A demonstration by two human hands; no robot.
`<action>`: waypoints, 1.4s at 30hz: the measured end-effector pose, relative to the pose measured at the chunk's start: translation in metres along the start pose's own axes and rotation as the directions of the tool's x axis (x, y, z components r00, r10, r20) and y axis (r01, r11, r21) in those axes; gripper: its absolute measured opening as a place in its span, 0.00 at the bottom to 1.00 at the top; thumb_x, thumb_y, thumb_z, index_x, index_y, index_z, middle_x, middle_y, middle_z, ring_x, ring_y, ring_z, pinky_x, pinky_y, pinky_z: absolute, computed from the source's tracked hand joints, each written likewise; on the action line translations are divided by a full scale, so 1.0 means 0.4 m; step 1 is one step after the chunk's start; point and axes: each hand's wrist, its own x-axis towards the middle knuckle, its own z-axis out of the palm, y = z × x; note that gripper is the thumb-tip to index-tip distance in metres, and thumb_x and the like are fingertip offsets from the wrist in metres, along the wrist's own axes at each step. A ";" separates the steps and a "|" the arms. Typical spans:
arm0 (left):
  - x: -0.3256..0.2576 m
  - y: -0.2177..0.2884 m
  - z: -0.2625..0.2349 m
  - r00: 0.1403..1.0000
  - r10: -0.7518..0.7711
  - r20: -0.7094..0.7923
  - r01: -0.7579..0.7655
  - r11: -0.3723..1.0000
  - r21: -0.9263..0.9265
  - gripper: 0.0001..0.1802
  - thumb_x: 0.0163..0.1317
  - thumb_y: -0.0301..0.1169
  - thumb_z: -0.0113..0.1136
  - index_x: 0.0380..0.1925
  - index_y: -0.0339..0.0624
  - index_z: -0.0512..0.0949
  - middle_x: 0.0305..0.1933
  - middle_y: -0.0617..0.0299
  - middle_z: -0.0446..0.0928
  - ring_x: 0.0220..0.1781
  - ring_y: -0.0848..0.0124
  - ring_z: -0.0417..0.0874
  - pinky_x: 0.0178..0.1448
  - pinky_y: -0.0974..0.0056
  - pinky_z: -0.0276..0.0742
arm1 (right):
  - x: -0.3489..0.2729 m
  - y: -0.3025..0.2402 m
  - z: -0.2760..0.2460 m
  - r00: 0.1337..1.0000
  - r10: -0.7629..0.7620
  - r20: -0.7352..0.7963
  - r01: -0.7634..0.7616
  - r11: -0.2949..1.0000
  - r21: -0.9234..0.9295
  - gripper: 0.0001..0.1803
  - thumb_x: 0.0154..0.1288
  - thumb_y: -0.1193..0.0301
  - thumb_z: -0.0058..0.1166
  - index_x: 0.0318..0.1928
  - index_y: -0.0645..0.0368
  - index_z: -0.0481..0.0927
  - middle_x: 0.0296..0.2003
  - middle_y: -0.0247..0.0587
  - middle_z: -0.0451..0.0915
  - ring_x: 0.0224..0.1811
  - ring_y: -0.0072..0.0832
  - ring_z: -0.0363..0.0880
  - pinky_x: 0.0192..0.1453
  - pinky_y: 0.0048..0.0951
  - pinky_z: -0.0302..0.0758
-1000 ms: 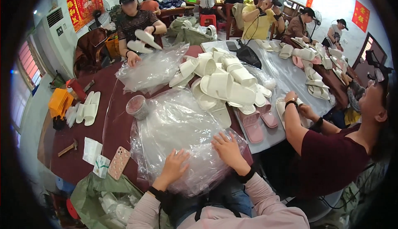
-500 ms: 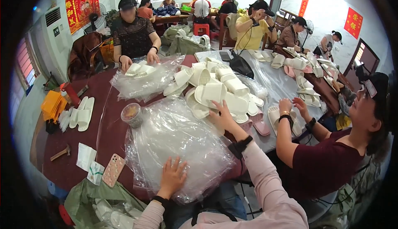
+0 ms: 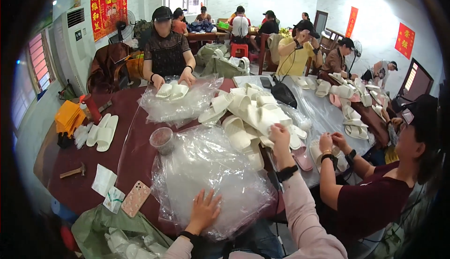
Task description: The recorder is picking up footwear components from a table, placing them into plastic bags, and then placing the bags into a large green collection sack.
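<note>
My left hand (image 3: 205, 210) lies flat with spread fingers on a stack of clear plastic bags (image 3: 206, 165) in front of me. At the near right edge of a heap of white slippers (image 3: 255, 92), my right hand (image 3: 280, 137) is closed on the end of a white slipper (image 3: 251, 113). That slipper is tilted over others in the heap, and my fingers hide its gripped end. A few white slippers lie between the heap and the bags. Just right of my right hand is a pink slipper (image 3: 302, 158).
A round clear tub (image 3: 161, 140) stands by the bags. To the left lie a phone (image 3: 136, 198), a hammer (image 3: 73, 171) and a white slipper pair (image 3: 102, 131). A co-worker (image 3: 166, 55) across handles slippers on plastic; another (image 3: 370, 179) sits close at right. A green sack (image 3: 101, 228) is below.
My right hand has gone from open fingers over the heap to closed on a white slipper, slightly further right. The left hand stays flat on the bags. The whole view has shifted a little.
</note>
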 end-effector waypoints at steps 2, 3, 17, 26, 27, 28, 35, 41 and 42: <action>-0.002 -0.002 -0.003 1.000 -0.007 0.005 0.007 1.000 -0.007 0.27 0.60 0.45 0.52 0.61 0.60 0.68 0.70 0.57 0.58 0.72 0.47 0.52 0.71 0.43 0.49 | -0.025 -0.046 0.003 0.986 -0.105 -0.129 0.108 0.994 0.017 0.13 0.62 0.75 0.55 0.47 0.59 0.71 0.35 0.38 0.78 0.36 0.21 0.76 0.36 0.21 0.73; -0.007 -0.009 -0.004 1.000 -0.013 0.006 0.013 1.000 -0.011 0.27 0.60 0.45 0.52 0.61 0.60 0.68 0.70 0.57 0.58 0.72 0.47 0.52 0.71 0.43 0.48 | -0.049 -0.073 0.007 0.993 -0.080 -0.087 0.096 0.974 0.204 0.13 0.62 0.78 0.54 0.47 0.59 0.69 0.35 0.38 0.77 0.36 0.22 0.76 0.37 0.22 0.73; -0.010 -0.005 0.010 1.000 -0.004 0.000 0.004 0.998 0.056 0.26 0.61 0.46 0.52 0.61 0.61 0.69 0.70 0.59 0.58 0.72 0.48 0.53 0.70 0.45 0.50 | -0.450 -0.192 0.038 0.918 -0.296 0.266 0.256 0.951 0.173 0.16 0.58 0.82 0.55 0.46 0.57 0.69 0.42 0.37 0.74 0.40 0.23 0.75 0.39 0.26 0.74; 0.018 -0.015 0.002 0.996 0.062 -0.071 -0.082 0.946 -0.314 0.24 0.52 0.42 0.60 0.51 0.50 0.75 0.55 0.54 0.74 0.63 0.50 0.65 0.63 0.50 0.61 | -0.582 -0.022 0.080 0.682 0.092 0.725 0.342 0.837 -0.428 0.32 0.60 0.73 0.59 0.63 0.53 0.62 0.51 0.46 0.72 0.51 0.32 0.73 0.51 0.28 0.72; -0.010 -0.047 0.036 0.996 0.055 -0.074 -0.075 0.952 -0.298 0.24 0.52 0.42 0.60 0.51 0.50 0.75 0.55 0.54 0.74 0.63 0.50 0.65 0.63 0.50 0.61 | -0.597 -0.030 0.084 0.673 0.082 0.735 0.345 0.844 -0.411 0.32 0.60 0.73 0.59 0.63 0.53 0.62 0.51 0.46 0.72 0.51 0.32 0.73 0.51 0.28 0.72; -0.031 -0.066 0.071 0.998 -0.002 -0.069 -0.020 0.949 -0.316 0.27 0.52 0.42 0.60 0.53 0.50 0.73 0.58 0.55 0.70 0.65 0.50 0.62 0.65 0.50 0.59 | -0.611 -0.036 0.080 0.680 0.233 0.695 0.196 0.856 -0.479 0.33 0.59 0.71 0.60 0.64 0.53 0.61 0.51 0.49 0.72 0.50 0.35 0.74 0.52 0.31 0.72; -0.012 -0.021 0.017 0.996 -0.028 0.084 0.021 0.996 0.091 0.37 0.52 0.45 0.61 0.62 0.45 0.66 0.68 0.56 0.61 0.71 0.43 0.52 0.71 0.43 0.49 | -0.613 0.031 -0.007 0.719 0.387 0.577 0.156 0.720 -0.677 0.53 0.53 0.72 0.61 0.72 0.56 0.38 0.56 0.67 0.67 0.58 0.57 0.69 0.60 0.40 0.68; -0.002 -0.015 0.013 0.985 -0.035 0.167 0.032 0.999 0.021 0.34 0.57 0.45 0.54 0.63 0.42 0.64 0.66 0.53 0.62 0.72 0.47 0.51 0.73 0.48 0.47 | -0.545 0.156 -0.006 0.874 0.262 0.409 -0.157 0.949 -0.272 0.61 0.45 0.83 0.63 0.71 0.60 0.31 0.67 0.59 0.54 0.68 0.41 0.58 0.68 0.31 0.57; -0.007 -0.022 0.019 0.985 -0.050 0.164 0.046 0.998 0.031 0.34 0.57 0.45 0.54 0.63 0.42 0.64 0.66 0.53 0.62 0.72 0.47 0.51 0.73 0.48 0.47 | -0.538 0.163 0.000 0.876 0.296 0.380 -0.238 0.952 -0.192 0.59 0.46 0.83 0.62 0.72 0.59 0.34 0.67 0.55 0.55 0.66 0.39 0.59 0.67 0.30 0.58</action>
